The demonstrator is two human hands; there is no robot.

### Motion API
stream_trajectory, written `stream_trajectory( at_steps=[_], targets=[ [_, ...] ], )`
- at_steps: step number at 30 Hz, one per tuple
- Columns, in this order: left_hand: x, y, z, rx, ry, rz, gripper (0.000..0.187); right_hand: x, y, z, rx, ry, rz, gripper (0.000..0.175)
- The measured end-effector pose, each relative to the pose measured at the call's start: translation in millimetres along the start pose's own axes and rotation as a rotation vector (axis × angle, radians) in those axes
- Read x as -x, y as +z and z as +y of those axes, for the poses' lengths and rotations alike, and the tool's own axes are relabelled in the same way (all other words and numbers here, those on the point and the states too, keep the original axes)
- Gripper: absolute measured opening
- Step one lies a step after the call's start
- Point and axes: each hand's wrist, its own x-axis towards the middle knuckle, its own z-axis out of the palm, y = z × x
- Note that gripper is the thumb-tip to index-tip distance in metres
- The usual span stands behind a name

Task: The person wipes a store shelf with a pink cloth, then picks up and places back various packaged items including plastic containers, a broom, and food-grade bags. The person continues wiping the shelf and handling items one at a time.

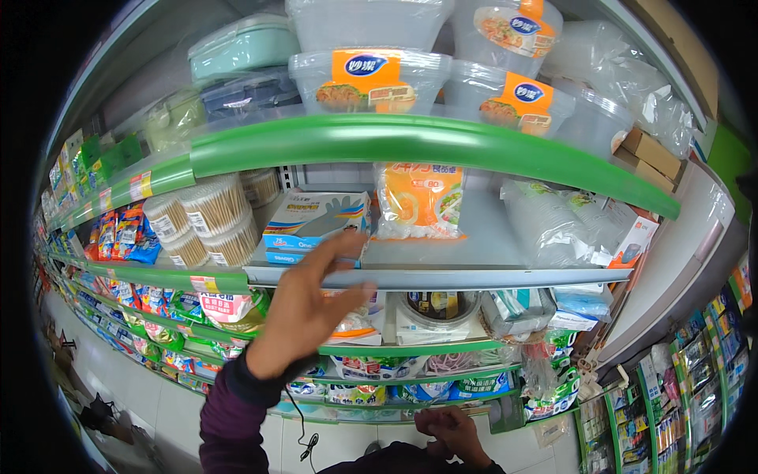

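Note:
My left hand is raised before the shelf, fingers apart and slightly blurred, holding nothing. Its fingertips overlap in view the front of two stacked glove boxes; whether they touch is not clear. Right of the boxes, a plastic-wrapped pack with an orange label stands on the grey metal shelf. Clear tubs of cotton swabs or toothpicks are stacked on the left. My right hand is low, close to my body, with curled fingers; I cannot see whether anything is in it.
A green shelf rim overhangs above, carrying clear plastic food containers. Bagged plastic cups lie on the right. Lower shelves hold bagged goods and a round black-centred container. A dark cable hangs towards the tiled floor.

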Motion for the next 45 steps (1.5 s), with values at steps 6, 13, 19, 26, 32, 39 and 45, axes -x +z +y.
stream_trajectory(
  at_steps=[6,13,19,26,32,39,45],
  targets=[
    [-106,22,8,0.290,-0.295,-0.010,0.080,13,-24,-3,0.169,-0.036,0.047,0.038],
    [-156,67,-20,0.261,-0.359,0.062,0.074,40,-71,-2,0.146,-0.061,0.175,0.039],
    [-162,79,-16,0.222,-0.380,0.092,0.059,49,-104,19,-0.075,0.086,0.190,0.038],
    [-112,76,26,0.787,-0.598,-0.085,0.050,35,-113,33,0.134,0.083,0.181,0.044],
    [19,87,53,0.628,-0.538,-0.318,0.057,28,-108,32,0.153,-0.001,0.132,0.043],
    [103,91,25,0.615,-0.719,-0.513,0.062,19,-94,22,0.266,0.062,0.076,0.043],
    [106,49,-6,0.578,-0.829,-0.124,0.061,21,-78,0,0.246,-0.004,-0.002,0.042]
  ],
)
